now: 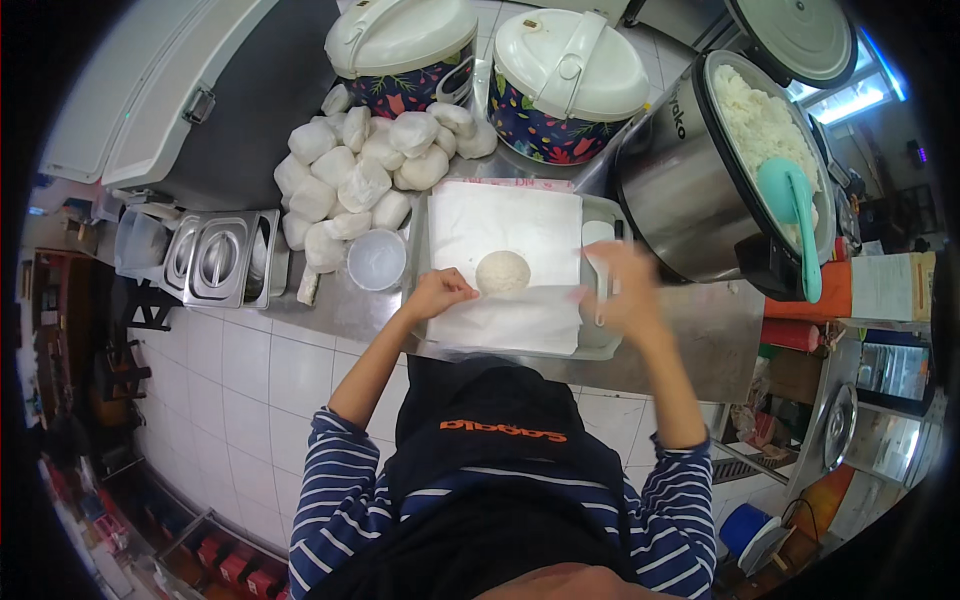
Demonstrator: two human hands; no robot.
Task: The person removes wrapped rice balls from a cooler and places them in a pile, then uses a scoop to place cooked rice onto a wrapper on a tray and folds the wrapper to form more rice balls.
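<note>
A rounded mound of cooked rice (503,272) rests on a stack of white paper sheets (506,217) in a shallow tray (619,348). The near part of the top sheet (517,307) is lifted and folded up against the mound's near side. My left hand (439,292) pinches that sheet's edge, just left of the rice. At the right edge of the paper is my right hand (621,289), blurred by motion. Its fingertips meet the lifted sheet, but their grip is unclear. Beside it in the tray lies a white-handled utensil (600,289), partly hidden by the hand.
Wrapped white bundles (364,180) are piled at the back left, near a small plastic bowl (376,259) and lidded steel pans (223,259). Two patterned lidded containers (570,82) stand behind. To the right, a large open cooker (690,180) holds rice and a turquoise paddle (799,202).
</note>
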